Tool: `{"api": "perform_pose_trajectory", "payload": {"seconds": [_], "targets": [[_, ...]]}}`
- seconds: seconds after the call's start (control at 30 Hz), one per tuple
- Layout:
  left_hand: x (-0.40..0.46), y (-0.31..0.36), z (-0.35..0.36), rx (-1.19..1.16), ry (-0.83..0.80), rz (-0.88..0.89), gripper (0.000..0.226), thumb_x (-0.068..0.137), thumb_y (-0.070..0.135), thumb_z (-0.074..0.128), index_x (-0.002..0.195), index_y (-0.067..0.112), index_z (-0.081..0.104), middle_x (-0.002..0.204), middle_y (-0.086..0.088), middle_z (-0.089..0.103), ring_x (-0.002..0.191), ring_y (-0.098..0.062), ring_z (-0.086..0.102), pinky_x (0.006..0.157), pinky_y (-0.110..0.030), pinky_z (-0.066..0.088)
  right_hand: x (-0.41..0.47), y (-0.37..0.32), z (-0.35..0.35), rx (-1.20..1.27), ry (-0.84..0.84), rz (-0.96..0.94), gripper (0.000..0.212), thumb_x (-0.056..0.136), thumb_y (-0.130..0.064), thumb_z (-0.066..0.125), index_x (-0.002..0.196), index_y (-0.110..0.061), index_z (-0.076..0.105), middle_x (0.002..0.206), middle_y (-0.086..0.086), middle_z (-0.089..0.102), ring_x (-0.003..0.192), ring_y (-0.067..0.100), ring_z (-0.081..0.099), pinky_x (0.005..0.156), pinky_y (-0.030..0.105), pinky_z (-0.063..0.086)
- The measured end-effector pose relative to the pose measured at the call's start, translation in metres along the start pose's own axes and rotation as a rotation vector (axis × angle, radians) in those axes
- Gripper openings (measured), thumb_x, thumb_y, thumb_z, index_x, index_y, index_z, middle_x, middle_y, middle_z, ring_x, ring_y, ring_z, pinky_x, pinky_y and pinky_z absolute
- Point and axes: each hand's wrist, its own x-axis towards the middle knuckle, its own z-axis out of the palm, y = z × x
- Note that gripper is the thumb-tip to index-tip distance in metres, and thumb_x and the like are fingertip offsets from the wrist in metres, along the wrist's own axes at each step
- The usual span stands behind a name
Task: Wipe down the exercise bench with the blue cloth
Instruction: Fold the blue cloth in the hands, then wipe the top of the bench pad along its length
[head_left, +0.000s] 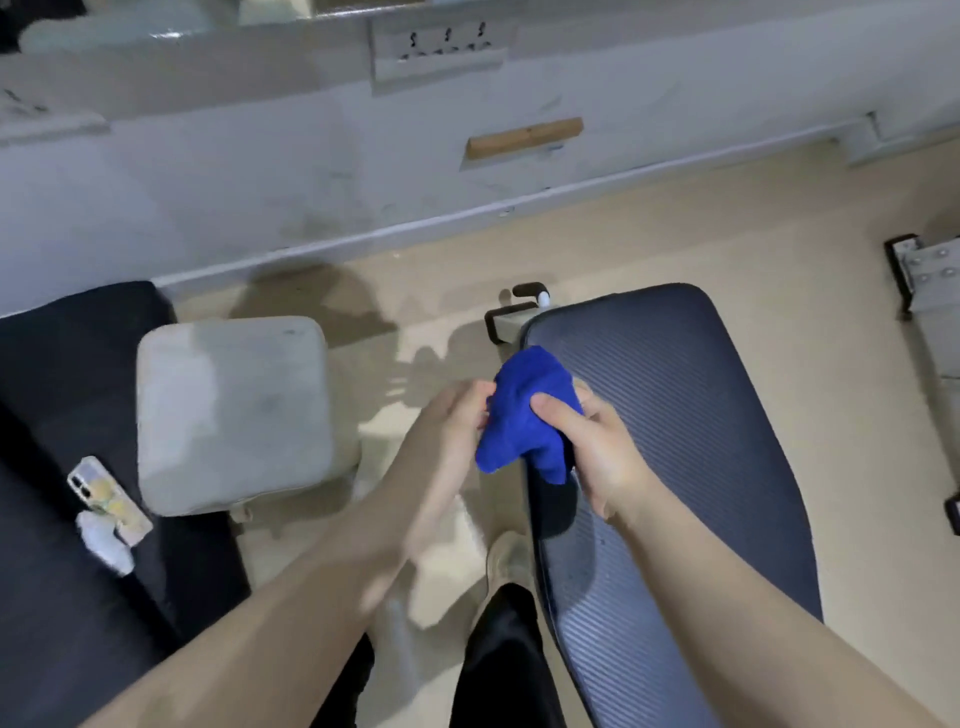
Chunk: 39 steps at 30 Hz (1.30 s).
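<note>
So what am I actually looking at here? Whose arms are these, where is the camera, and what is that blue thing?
There is no machine here: a person wears one wide-angle camera on the head, looking forward and down, so you see their own bare arms reaching out. Both hands hold a crumpled bright blue cloth: the left hand pinches its edge and the right hand grips it with the thumb on top. The cloth hangs just above the left edge of a long dark blue ribbed padded bench, the thing to be wiped. It does not look pressed to the pad yet. To the left stand a pale grey square cushioned stool and a black padded surface with a phone in a light case lying on it. The floor is beige.
</note>
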Motion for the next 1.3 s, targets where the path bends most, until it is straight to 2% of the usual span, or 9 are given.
{"api": "perform_pose_trajectory", "payload": {"seconds": [0.13,0.3,0.43,0.5,0.67,0.83,1.03,1.2,1.3], "targets": [[0.020,-0.001,0.081,-0.214,-0.268,-0.192,0.055,0.100,0.049,0.020,0.107,0.018,0.064,0.100,-0.009,0.073,0.095,-0.020,0.067,0.091,-0.039,0.048,-0.008,-0.004,-0.046,0.046,0.042,-0.067,0.020,0.072,-0.024,0.066,0.090,-0.018,0.059,0.094,0.014,0.062,0.086,0.024,0.061,0.084,0.045,0.050],[0.053,-0.006,0.151,-0.256,-0.397,-0.201,0.066,0.096,0.058,0.020,0.126,0.012,0.058,0.124,-0.008,0.065,0.114,-0.019,0.061,0.103,-0.035,0.044,-0.002,0.002,-0.111,-0.348,0.212,-0.352,0.039,0.077,-0.019,0.061,0.109,-0.027,0.041,0.119,0.008,0.050,0.110,0.022,0.053,0.095,0.040,0.045],[0.091,-0.008,0.164,1.141,-0.128,0.149,0.084,0.087,0.070,0.025,0.151,0.015,0.021,0.159,-0.016,0.016,0.147,-0.030,0.012,0.122,-0.043,0.007,0.038,0.006,-0.183,-0.776,0.496,-0.404,0.048,0.081,-0.001,0.055,0.128,-0.012,0.048,0.121,0.014,0.049,0.106,0.030,0.050,0.094,0.034,0.040],[0.103,-0.003,0.154,1.437,0.092,0.165,0.104,0.077,0.069,0.050,0.152,0.025,-0.008,0.158,-0.018,-0.015,0.146,-0.036,-0.012,0.118,-0.050,-0.003,0.067,0.002,-0.214,-0.884,0.528,-0.395,0.048,0.083,-0.002,0.057,0.130,-0.013,0.051,0.119,0.017,0.048,0.101,0.036,0.051,0.091,0.037,0.043],[0.137,-0.007,0.145,1.272,0.114,-0.134,0.142,0.055,0.067,0.075,0.141,0.037,-0.033,0.152,-0.008,-0.037,0.142,-0.040,-0.024,0.115,-0.059,0.000,0.101,0.003,-0.233,-1.085,0.404,-0.483,0.047,0.082,-0.016,0.066,0.128,-0.017,0.055,0.106,0.021,0.051,0.087,0.039,0.052,0.074,0.036,0.049],[0.144,-0.016,0.141,1.220,0.143,-0.091,0.142,0.053,0.062,0.079,0.142,0.039,-0.030,0.151,-0.004,-0.038,0.143,-0.039,-0.022,0.115,-0.058,0.003,0.094,0.007,-0.216,-1.426,0.199,-0.603,0.066,0.056,-0.007,0.076,0.119,-0.023,0.061,0.101,0.017,0.059,0.075,0.035,0.059,0.042,0.028,0.046],[0.144,-0.015,0.142,1.225,0.139,-0.089,0.141,0.053,0.062,0.078,0.143,0.039,-0.029,0.151,-0.004,-0.039,0.142,-0.040,-0.021,0.114,-0.057,0.003,0.151,-0.036,-0.208,-1.229,0.450,-0.407,0.056,0.078,-0.007,0.055,0.129,-0.030,0.052,0.111,0.017,0.048,0.086,0.035,0.052,0.057,0.029,0.037],[0.143,-0.010,0.144,1.234,0.123,-0.119,0.142,0.054,0.064,0.077,0.142,0.037,-0.030,0.150,-0.006,-0.039,0.142,-0.041,-0.020,0.114,-0.056,0.003,0.114,-0.020,-0.212,-1.367,0.075,-0.480,0.058,0.072,-0.010,0.063,0.127,-0.027,0.054,0.107,0.016,0.053,0.075,0.034,0.057,0.050,0.029,0.042],[0.144,-0.013,0.143,1.244,0.130,-0.113,0.142,0.053,0.065,0.076,0.142,0.037,-0.030,0.150,-0.006,-0.040,0.142,-0.041,-0.020,0.114,-0.056,0.003,0.136,-0.034,-0.219,-1.337,0.245,-0.445,0.055,0.076,-0.010,0.058,0.127,-0.031,0.054,0.107,0.016,0.051,0.076,0.034,0.056,0.054,0.030,0.043]]}}
